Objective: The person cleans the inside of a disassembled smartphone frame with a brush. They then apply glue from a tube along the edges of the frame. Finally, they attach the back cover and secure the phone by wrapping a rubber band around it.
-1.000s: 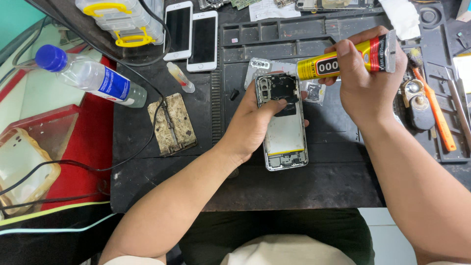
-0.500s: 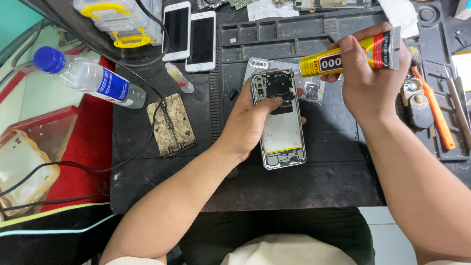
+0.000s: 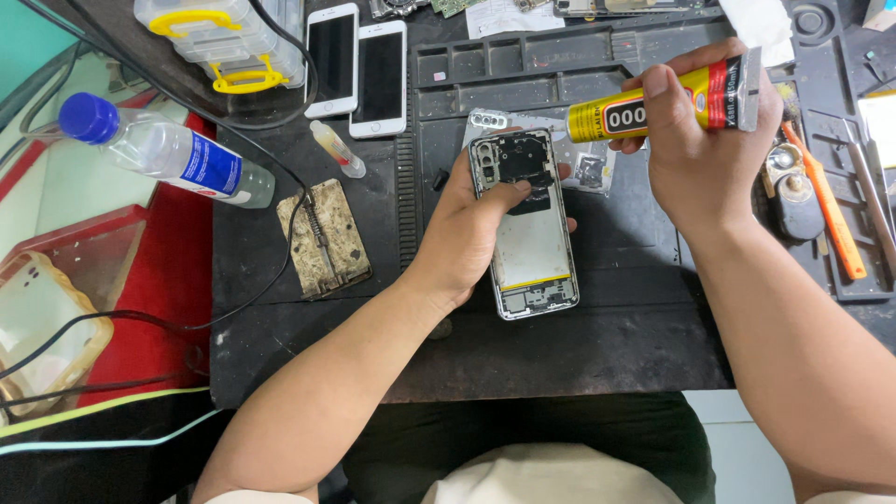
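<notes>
- The left hand (image 3: 476, 229) grips an opened smartphone (image 3: 527, 233) with its back cover off — fingers wrapped around the left edge, thumb pressing on the dark upper section, the phone held just above the black repair mat (image 3: 560, 355) on the bench.
- The right hand (image 3: 705, 154) is closed around a yellow-and-red glue tube (image 3: 653, 103), its nozzle pointing left toward the phone's top edge.
- Left of the mat lie a worn, stained block (image 3: 322, 238) and a clear water bottle with a blue cap (image 3: 163, 149).
- Farther back — two white smartphones (image 3: 359, 65) lie side by side, screens up.
</notes>
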